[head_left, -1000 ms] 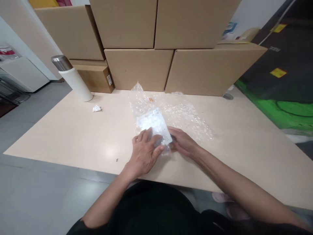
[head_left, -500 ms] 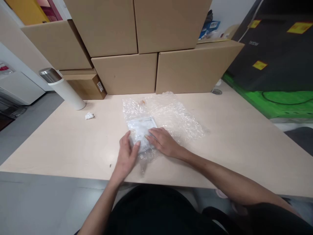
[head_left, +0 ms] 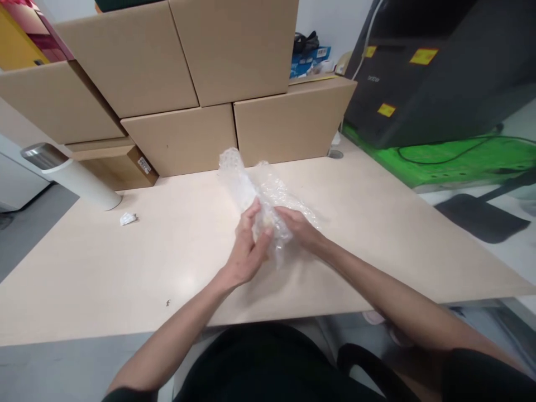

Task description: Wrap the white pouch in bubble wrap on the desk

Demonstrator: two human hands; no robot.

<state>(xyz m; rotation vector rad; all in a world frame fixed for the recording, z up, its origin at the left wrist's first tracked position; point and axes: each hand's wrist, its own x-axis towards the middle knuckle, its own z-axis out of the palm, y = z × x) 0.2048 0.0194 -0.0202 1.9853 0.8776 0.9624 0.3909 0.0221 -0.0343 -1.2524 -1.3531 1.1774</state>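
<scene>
Bubble-wrap [head_left: 239, 180] between left hand [head_left: 248, 252], right hand [head_left: 300, 229]

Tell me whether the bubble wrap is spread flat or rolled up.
Rolled up. The bubble wrap is gathered into a bundle gripped between the left hand and right hand, its far end rising off the table.

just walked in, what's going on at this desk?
A person grips a bunched-up bubble wrap bundle with the left hand and right hand, over the table. What it wraps cannot be made out. A white flask and a small crumpled scrap sit to the left; cardboard boxes are stacked behind.
</scene>
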